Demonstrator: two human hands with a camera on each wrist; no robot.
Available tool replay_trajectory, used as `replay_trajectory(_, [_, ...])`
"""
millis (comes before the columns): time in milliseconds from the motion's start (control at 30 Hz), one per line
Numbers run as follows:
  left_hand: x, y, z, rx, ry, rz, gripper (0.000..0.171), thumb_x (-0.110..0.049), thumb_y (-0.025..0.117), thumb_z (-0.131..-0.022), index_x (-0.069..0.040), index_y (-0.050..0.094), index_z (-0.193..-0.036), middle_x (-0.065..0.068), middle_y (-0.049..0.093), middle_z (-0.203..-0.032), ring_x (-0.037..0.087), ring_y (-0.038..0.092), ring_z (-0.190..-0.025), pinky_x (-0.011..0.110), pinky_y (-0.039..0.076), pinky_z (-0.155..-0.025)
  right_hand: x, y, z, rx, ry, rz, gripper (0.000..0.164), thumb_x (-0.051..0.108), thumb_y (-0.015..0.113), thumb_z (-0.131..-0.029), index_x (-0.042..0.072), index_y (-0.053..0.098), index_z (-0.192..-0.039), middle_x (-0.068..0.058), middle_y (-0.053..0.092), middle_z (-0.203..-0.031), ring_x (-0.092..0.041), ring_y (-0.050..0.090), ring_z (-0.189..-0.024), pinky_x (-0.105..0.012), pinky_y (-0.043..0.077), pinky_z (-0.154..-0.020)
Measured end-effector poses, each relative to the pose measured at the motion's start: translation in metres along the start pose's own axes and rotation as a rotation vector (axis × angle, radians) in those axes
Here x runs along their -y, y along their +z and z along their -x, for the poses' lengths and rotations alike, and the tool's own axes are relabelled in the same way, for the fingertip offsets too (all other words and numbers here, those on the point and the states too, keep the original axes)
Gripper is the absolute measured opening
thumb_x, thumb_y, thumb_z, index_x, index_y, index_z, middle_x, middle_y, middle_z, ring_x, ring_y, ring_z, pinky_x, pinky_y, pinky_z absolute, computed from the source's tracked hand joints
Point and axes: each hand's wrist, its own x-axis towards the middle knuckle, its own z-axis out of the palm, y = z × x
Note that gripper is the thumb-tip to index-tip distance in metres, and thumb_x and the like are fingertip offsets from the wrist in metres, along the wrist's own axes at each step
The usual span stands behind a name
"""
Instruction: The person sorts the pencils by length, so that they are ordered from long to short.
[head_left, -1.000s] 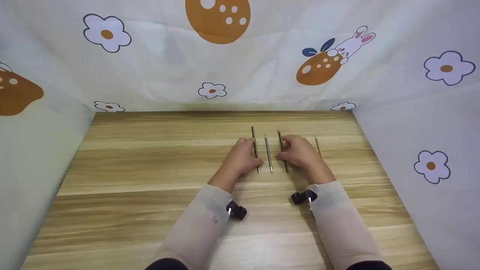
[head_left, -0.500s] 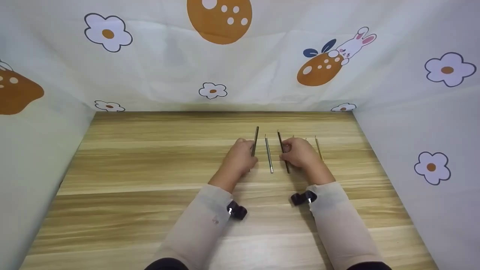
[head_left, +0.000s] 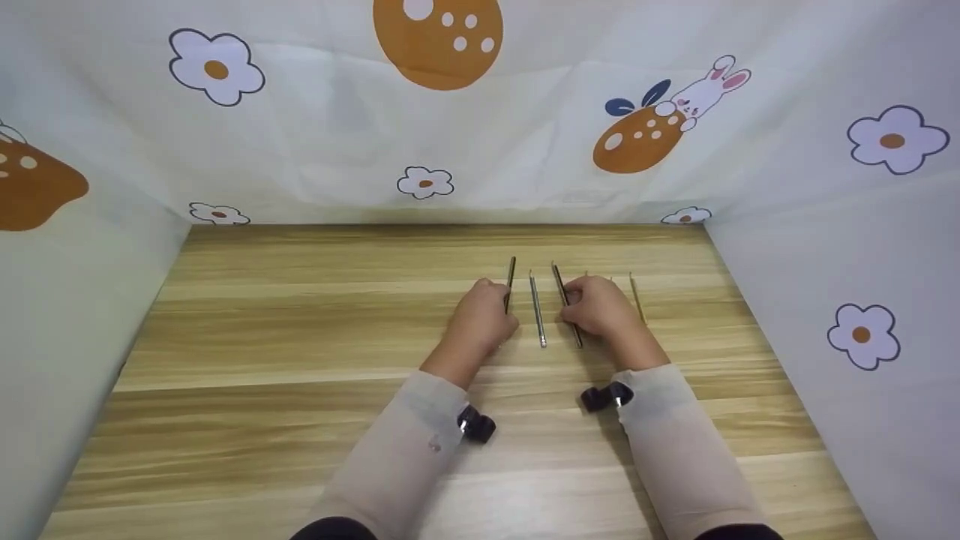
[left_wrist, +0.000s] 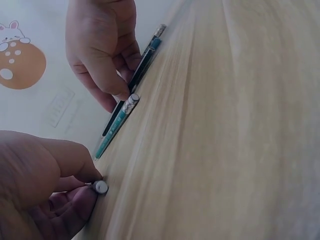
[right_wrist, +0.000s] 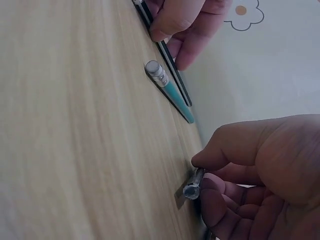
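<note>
My left hand [head_left: 480, 319] pinches a dark pencil [head_left: 511, 279] between thumb and fingers; its pale eraser end [left_wrist: 101, 187] pokes out in the left wrist view. To the right, my right hand [head_left: 604, 306] holds a second dark pencil [head_left: 559, 279] by thumb and fingertips. The eraser end [right_wrist: 192, 190] of that one stands out beside the thumb, a shadow next to it on the wood. Between both hands a teal pencil [head_left: 537, 311] lies on the table, its eraser end toward the person. Neither hand touches it.
A yellowish pencil [head_left: 637, 292] lies right of my right hand, and tips of other pencils [head_left: 586, 274] show past that hand's knuckles. The wooden table [head_left: 300, 337] meets a printed cloth wall [head_left: 315, 150] at the back and sides.
My left hand has taken up its dark pencil, whose far end now leans right instead of left. The right hand's pencil has turned slightly, its near end shifting right. The teal pencil stays put.
</note>
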Motion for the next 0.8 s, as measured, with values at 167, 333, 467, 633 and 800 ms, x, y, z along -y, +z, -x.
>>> replay_trajectory(167, [-0.001, 0.000, 0.001, -0.009, -0.020, 0.017, 0.030, -0.010, 0.074, -0.088, -0.004, 0.074, -0.118, 0.011, 0.067, -0.118, 0.024, 0.062, -0.097, 0.041, 0.059, -0.093, 0.000, 0.000, 0.001, 0.004, 0.002, -0.017, 0.054, 0.018, 0.076, -0.083, 0.001, 0.072, -0.134, -0.010, 0.066, -0.092, -0.030, 0.062, -0.099, -0.046, 0.054, -0.095])
replay_trajectory(333, [0.001, -0.002, 0.002, 0.008, -0.066, 0.111, 0.049, -0.010, 0.073, -0.089, -0.007, 0.071, -0.138, 0.011, 0.070, -0.129, 0.023, 0.063, -0.107, 0.040, 0.059, -0.099, -0.001, -0.002, 0.002, -0.006, 0.006, -0.029, 0.058, 0.020, 0.075, -0.083, 0.000, 0.070, -0.137, -0.017, 0.075, -0.117, -0.034, 0.066, -0.117, -0.051, 0.053, -0.112])
replay_trajectory(467, [0.004, -0.004, 0.000, 0.010, -0.076, 0.200, 0.052, -0.011, 0.072, -0.089, -0.009, 0.069, -0.141, 0.007, 0.074, -0.123, 0.022, 0.065, -0.106, 0.037, 0.059, -0.097, -0.002, -0.005, 0.003, -0.015, 0.022, -0.054, 0.058, 0.020, 0.073, -0.085, 0.001, 0.068, -0.139, -0.018, 0.076, -0.124, -0.035, 0.068, -0.119, -0.051, 0.054, -0.111])
replay_trajectory(633, [0.006, -0.008, 0.000, 0.000, -0.092, 0.299, 0.052, -0.011, 0.071, -0.090, -0.009, 0.067, -0.142, 0.005, 0.075, -0.117, 0.021, 0.070, -0.101, 0.035, 0.061, -0.090, 0.001, -0.006, 0.004, -0.023, 0.033, -0.120, 0.056, 0.017, 0.070, -0.089, 0.002, 0.066, -0.142, -0.016, 0.077, -0.115, -0.029, 0.070, -0.105, -0.046, 0.059, -0.098])
replay_trajectory(800, [0.006, -0.012, 0.001, -0.032, -0.109, 0.365, 0.053, -0.013, 0.070, -0.092, -0.011, 0.066, -0.145, 0.003, 0.076, -0.123, 0.019, 0.070, -0.107, 0.035, 0.061, -0.096, 0.006, -0.007, 0.004, -0.032, 0.054, -0.167, 0.054, 0.019, 0.070, -0.092, 0.004, 0.065, -0.144, -0.012, 0.075, -0.111, -0.023, 0.068, -0.095, -0.037, 0.057, -0.085])
